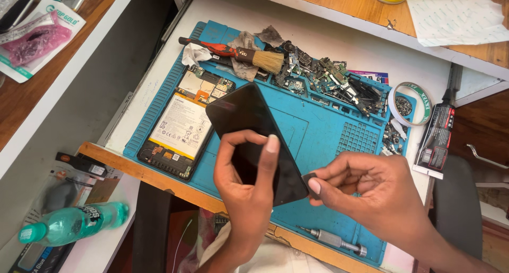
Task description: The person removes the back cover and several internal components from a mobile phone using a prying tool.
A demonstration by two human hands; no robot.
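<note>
The left hand (245, 180) is closed around a black screen panel (254, 138), thumb and fingers clamped on its near half, so its long axis runs up and away to the left from the hands. The right hand (374, 191) pinches a small grey pick (309, 177) against the panel's near right edge, touching it just beside the left fingers.

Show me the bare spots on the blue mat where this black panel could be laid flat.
Free: the smooth middle of the blue mat, bordered by the opened tablet, the parts pile and the grid pockets. Also the near strip above the screwdriver. Crowded: the back edge, with brush, rags and parts.
</note>
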